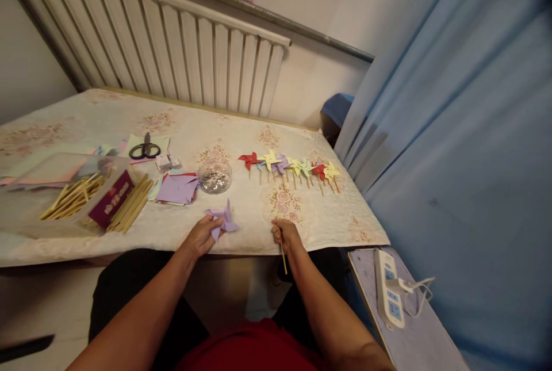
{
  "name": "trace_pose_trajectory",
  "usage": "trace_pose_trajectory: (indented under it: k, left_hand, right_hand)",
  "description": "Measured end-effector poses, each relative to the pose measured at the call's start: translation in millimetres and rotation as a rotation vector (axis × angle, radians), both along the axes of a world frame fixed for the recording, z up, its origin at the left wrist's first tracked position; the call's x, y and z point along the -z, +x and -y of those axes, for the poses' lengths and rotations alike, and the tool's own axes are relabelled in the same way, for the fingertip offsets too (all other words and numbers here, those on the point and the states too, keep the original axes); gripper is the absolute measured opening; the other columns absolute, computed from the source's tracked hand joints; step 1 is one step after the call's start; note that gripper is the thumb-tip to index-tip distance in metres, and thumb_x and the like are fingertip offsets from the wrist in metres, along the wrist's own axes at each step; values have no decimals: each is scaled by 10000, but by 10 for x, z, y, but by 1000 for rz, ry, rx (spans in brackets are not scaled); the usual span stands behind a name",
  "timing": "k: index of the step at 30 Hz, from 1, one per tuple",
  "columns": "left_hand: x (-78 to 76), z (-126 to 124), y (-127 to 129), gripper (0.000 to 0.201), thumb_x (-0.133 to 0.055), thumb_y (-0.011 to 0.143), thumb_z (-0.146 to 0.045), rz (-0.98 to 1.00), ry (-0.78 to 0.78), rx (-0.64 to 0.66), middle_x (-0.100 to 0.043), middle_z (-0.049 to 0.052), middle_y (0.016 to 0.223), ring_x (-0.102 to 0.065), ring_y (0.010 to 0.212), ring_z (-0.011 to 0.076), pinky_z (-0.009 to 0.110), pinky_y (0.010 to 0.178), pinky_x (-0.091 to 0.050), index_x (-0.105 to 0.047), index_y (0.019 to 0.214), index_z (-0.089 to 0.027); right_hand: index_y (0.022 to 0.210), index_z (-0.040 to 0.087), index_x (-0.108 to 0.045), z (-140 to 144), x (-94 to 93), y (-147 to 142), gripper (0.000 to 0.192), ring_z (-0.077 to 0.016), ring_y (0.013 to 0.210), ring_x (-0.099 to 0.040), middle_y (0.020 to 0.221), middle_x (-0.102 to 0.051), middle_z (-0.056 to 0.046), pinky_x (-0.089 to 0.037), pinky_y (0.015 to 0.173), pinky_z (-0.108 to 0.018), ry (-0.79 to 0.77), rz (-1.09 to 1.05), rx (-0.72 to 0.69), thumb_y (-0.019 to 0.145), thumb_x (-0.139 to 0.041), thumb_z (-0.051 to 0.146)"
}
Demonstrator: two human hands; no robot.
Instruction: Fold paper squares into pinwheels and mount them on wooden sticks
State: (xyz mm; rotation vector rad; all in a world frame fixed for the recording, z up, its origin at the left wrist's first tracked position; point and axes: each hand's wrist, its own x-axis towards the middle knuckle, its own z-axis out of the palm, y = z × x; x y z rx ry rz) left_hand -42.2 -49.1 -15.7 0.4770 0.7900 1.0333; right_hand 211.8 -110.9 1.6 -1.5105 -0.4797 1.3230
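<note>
Near the front edge of the table, my left hand [202, 235] is closed on a purple paper pinwheel [225, 221] with folded blades. My right hand [286, 234], farther right, grips a thin wooden stick [283, 256] that points down past the table edge. Pinwheel and stick are apart from each other. Just beyond my left hand stands a clear round dish [214, 179] of small shiny pieces. Left of it lies a stack of cut paper squares [176, 188], purple on top. Several finished pinwheels on sticks [293, 167] lie in a row beyond my right hand.
A clear plastic box [86, 210] of sticks is at the left, with loose sticks [131, 204] beside it. Black-handled scissors [145, 149] lie on paper behind small boxes [168, 163]. A power strip [390, 290] rests on a side stand by a blue curtain [466, 146].
</note>
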Motion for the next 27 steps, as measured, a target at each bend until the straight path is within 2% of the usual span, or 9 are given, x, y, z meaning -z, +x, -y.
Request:
trace_pose_trajectory:
  k: [4, 13, 22, 27]
  left_hand:
    - [16, -12, -14, 222, -741, 674, -11, 15, -3, 19, -717, 54, 791, -682, 662, 135, 243, 666, -591, -657, 852, -113]
    - [51, -49, -25, 222, -742, 666, -1, -1, -25, 21, -726, 61, 800, -688, 667, 139, 239, 657, -592, -663, 844, -108]
    - [121, -71, -34, 215, -750, 663, -20, 17, -21, 38, -723, 48, 797, -687, 679, 138, 246, 710, -595, -676, 841, -115]
    - [101, -67, -28, 193, -733, 696, -21, -18, -14, 33, -713, 45, 771, -681, 658, 137, 247, 687, -601, -676, 853, -118]
  right_hand:
    - [750, 163, -542, -46, 83, 2, 106, -48, 310, -289, 431, -498, 58, -161, 335, -181, -15, -17, -2, 710, -590, 248]
    - [747, 161, -541, -103, 146, 5, 48, -62, 286, -313, 425, -536, 25, -146, 319, -185, -32, -7, 17, 754, -546, 209]
    - [744, 159, -547, -125, 137, -15, 31, -73, 287, -376, 428, -557, 11, -180, 320, -180, -57, 21, 27, 757, -548, 187]
    - [752, 156, -544, -118, 109, -35, 46, -73, 288, -374, 423, -553, 13, -186, 322, -181, -61, 35, 22, 773, -506, 173]
